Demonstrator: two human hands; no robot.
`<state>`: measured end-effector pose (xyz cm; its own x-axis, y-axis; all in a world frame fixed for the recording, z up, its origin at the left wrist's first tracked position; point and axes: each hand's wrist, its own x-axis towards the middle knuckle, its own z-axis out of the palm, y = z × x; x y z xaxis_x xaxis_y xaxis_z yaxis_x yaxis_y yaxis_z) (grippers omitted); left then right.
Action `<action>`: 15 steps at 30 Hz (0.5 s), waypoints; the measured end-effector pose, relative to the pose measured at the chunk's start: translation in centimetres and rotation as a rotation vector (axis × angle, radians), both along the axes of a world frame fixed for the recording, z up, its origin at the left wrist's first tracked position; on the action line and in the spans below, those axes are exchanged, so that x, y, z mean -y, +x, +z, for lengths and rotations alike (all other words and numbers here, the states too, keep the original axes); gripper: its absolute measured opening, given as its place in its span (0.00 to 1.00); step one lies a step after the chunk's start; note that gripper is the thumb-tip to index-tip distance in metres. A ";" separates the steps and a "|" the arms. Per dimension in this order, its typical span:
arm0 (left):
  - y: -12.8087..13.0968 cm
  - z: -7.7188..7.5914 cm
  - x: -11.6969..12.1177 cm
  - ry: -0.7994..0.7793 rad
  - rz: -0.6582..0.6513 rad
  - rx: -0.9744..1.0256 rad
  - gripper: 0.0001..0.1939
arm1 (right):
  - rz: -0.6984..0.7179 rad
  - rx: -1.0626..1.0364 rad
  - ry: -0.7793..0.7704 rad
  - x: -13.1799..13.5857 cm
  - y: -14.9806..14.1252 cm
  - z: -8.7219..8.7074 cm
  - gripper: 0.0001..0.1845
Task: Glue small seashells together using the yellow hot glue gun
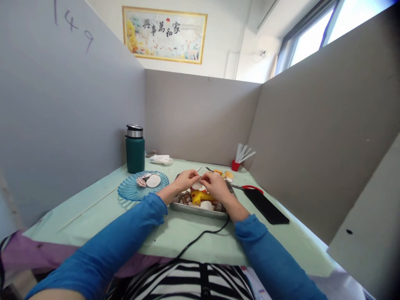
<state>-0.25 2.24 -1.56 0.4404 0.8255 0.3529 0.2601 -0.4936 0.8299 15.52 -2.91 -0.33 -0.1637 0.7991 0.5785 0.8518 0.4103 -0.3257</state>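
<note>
My left hand [185, 181] and my right hand [217, 186] meet over a metal tray [200, 210], fingers pinched together on a small white shell [197, 185]. The tray holds pebbles, white shells and a yellow toy [200, 196]. Left of the tray sits a blue glass plate [131, 192] with a white shell [153, 181] and a spotted shell [141, 182] on it.
A green flask [135, 149] stands at the back left beside a white packet [160, 158]. A red cup of white sticks [236, 164], red-handled scissors [250, 188] and a black phone [266, 205] lie right of the tray. A black cable [200, 239] runs toward me. Grey partitions enclose the table.
</note>
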 end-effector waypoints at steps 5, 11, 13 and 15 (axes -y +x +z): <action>-0.1 -0.1 -0.2 0.041 0.031 -0.016 0.12 | -0.016 0.026 0.005 -0.1 0.1 -0.2 0.06; -0.1 0.3 0.1 -0.054 -0.008 0.039 0.17 | -0.003 0.005 0.005 -0.3 0.0 -0.4 0.05; -0.2 0.4 0.2 -0.066 -0.023 0.040 0.18 | -0.008 -0.001 -0.006 -0.4 0.0 -0.4 0.05; -0.2 0.5 0.2 -0.067 -0.020 0.043 0.19 | -0.010 -0.002 0.001 -0.5 0.0 -0.4 0.05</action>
